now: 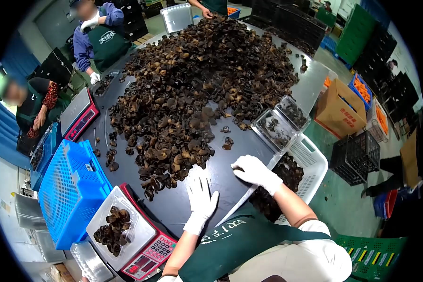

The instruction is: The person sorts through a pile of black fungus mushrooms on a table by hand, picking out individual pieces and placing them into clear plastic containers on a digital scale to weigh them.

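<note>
A large heap of wood ear mushrooms (174, 94) covers much of the dark tabletop (164, 211). My left hand (200, 199), in a white glove, lies flat with its fingers stretched out, just below the heap's near edge. Over the table's right edge is my right hand (254, 172), also gloved. Its fingers are bent in and held together, and their undersides are hidden. Below it, a white basket (320, 164) holds more mushrooms. Clear plastic trays (268, 123) with some mushrooms sit beyond my right hand.
A red scale (159, 249) at lower left carries a tray of mushrooms, beside a blue crate (66, 188). Another scale (83, 117) stands further left. Co-workers surround the table's far and left sides. A cardboard box (340, 110) and a black crate (355, 160) are at right.
</note>
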The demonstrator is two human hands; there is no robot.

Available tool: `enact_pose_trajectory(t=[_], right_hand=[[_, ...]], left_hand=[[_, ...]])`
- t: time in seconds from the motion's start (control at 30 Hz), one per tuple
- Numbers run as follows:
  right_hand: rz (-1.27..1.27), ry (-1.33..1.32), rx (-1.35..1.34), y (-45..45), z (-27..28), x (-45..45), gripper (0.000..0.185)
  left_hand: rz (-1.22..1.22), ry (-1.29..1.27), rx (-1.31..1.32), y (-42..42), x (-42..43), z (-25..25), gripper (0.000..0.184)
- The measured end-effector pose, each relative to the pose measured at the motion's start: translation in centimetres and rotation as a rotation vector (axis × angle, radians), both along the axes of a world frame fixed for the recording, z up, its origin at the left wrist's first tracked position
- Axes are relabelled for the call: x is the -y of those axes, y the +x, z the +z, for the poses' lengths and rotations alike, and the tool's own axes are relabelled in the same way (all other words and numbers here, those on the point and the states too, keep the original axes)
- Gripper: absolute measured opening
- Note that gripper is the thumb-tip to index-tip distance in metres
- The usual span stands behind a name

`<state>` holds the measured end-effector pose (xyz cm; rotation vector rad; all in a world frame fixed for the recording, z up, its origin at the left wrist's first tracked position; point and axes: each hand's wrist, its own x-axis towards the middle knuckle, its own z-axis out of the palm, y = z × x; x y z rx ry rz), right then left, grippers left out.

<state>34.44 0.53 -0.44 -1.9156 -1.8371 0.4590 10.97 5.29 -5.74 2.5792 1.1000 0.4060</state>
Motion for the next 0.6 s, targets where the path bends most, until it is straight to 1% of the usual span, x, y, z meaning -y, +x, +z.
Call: enact_pose_trajectory(t=[0.03,0.07,0.1,0.13,0.17,0.2,0.23,0.27,0.3,0.37,0.4,0.43,0.5,0.53,0.57,0.6], right_hand=[[-0.016,0.041,-0.005,0.3,-0.1,-1.6,0.023],[-0.034,0.033,0.047,0.5,0.4,-3.2,0.024],[-0.063,0.141,0.094,0.8,-0.9,-4.7,0.025],[-0.120,0.284,0.131,0.9,-2.5,-6.2,0.026],[-0.177,0.424,0.164,1.0,-3.7,-7.3,0.026],[-0.171,0.423,0.164,1.3,-4.8,-8.0,0.026],[-0.151,0.336,0.193,1.4,-5.8,-8.4,0.028],[-0.130,0.245,0.223,1.4,-6.2,-8.4,0.031],[-0.123,0.236,0.224,1.3,-6.6,-8.1,0.031],[-0.097,0.030,-0.206,0.0,-5.3,-6.7,0.039],[0.023,-0.079,-0.252,-1.8,-3.6,-5.5,0.041],[0.137,-0.176,-0.296,-3.9,-1.2,-4.2,0.042],[0.255,-0.259,-0.513,-6.1,1.2,-2.1,0.037],[0.245,-0.296,-0.497,-6.4,2.4,-2.2,0.036],[0.240,-0.300,-0.495,-6.1,2.4,-3.0,0.036],[0.156,-0.220,-0.396,-5.3,2.0,-4.3,0.036]], left_hand=[[-0.002,-0.023,-0.072,0.3,0.2,-0.9,0.072],[-0.158,-0.107,0.146,0.8,0.4,0.5,0.067],[-0.317,-0.157,0.107,2.1,0.9,1.9,0.056],[-0.474,-0.024,0.242,2.7,2.2,-0.3,0.047],[-0.723,-0.239,0.174,3.5,2.5,0.0,0.033],[-0.701,-1.001,0.159,3.0,3.0,0.4,0.027],[-0.383,-1.659,0.136,2.5,3.4,0.8,0.025],[-0.471,-1.400,0.263,1.9,3.3,1.3,0.028],[-0.546,-1.135,0.380,1.3,3.2,1.3,0.033],[-0.223,-1.095,0.506,-0.1,3.0,0.7,0.040],[0.201,-1.638,0.945,-0.9,2.6,1.9,0.051],[0.314,-1.822,1.037,-1.2,1.9,1.3,0.065],[0.197,-2.158,1.368,-2.6,1.1,0.7,0.066],[0.356,-2.118,1.288,-2.7,1.2,1.0,0.069],[0.317,-2.197,1.393,-2.9,1.2,0.3,0.055],[0.285,-2.204,1.376,-3.8,1.4,-2.6,0.047]])
